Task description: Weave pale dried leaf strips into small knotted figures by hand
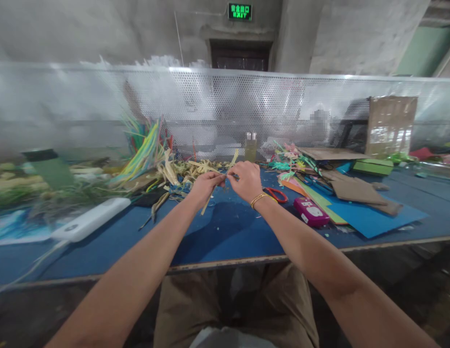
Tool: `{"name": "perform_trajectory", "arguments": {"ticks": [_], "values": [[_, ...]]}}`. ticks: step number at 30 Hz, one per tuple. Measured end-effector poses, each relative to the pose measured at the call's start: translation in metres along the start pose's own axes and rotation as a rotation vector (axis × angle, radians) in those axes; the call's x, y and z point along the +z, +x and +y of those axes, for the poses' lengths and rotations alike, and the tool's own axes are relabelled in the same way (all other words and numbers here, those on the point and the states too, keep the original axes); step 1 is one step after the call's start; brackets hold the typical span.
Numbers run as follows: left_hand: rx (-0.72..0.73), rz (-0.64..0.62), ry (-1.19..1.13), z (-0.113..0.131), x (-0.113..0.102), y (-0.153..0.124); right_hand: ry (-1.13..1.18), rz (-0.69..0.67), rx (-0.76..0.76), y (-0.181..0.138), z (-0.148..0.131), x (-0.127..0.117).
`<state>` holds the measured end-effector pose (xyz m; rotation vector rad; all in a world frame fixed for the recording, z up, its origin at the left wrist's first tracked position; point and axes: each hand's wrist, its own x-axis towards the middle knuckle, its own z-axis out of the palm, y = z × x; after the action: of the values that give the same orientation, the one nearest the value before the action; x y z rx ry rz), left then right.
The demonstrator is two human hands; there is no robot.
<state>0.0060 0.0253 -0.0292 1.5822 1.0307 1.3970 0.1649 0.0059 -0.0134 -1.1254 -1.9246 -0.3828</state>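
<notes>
Over the middle of the blue table (225, 237), my left hand (207, 184) and my right hand (247, 179) meet fingertip to fingertip. Both are closed in a pinch on thin pale yellow strips (207, 205) that look like straw or dried husk. One strip end points up beside my right hand, another hangs below my left. Just how the strips cross between the fingers is hidden. Behind my left hand lies a heap of similar dried strips (170, 169). Close to my right wrist rest scissors with red handles (277, 195).
At left are a white power strip (94, 217), a dark-lidded container (47, 166) and bundled coloured strips (145, 150). To the right lie a magenta box (310, 211), blue paper (373, 220) and cardboard pieces (359, 188). A perforated metal screen (225, 106) and a bottle (250, 147) stand behind.
</notes>
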Motion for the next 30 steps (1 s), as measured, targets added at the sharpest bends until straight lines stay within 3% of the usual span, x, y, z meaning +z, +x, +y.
{"name": "perform_trajectory", "arguments": {"ticks": [4, 10, 19, 23, 30], "values": [[0.044, -0.043, 0.052, -0.001, -0.002, 0.001, 0.117, 0.015, 0.044, 0.000, 0.001, 0.005], [0.016, 0.030, 0.006, -0.008, -0.008, 0.006, 0.285, 0.100, 0.144, 0.006, 0.012, 0.013], [-0.046, 0.027, -0.112, -0.002, -0.006, 0.004, 0.059, 0.085, 0.285, 0.007, 0.020, 0.003], [-0.058, 0.043, -0.101, -0.003, -0.006, 0.005, 0.018, 0.110, 0.252, 0.004, 0.014, 0.003], [-0.131, -0.007, -0.222, -0.005, -0.007, 0.007, 0.110, -0.117, 0.092, 0.002, 0.011, 0.010]]}}
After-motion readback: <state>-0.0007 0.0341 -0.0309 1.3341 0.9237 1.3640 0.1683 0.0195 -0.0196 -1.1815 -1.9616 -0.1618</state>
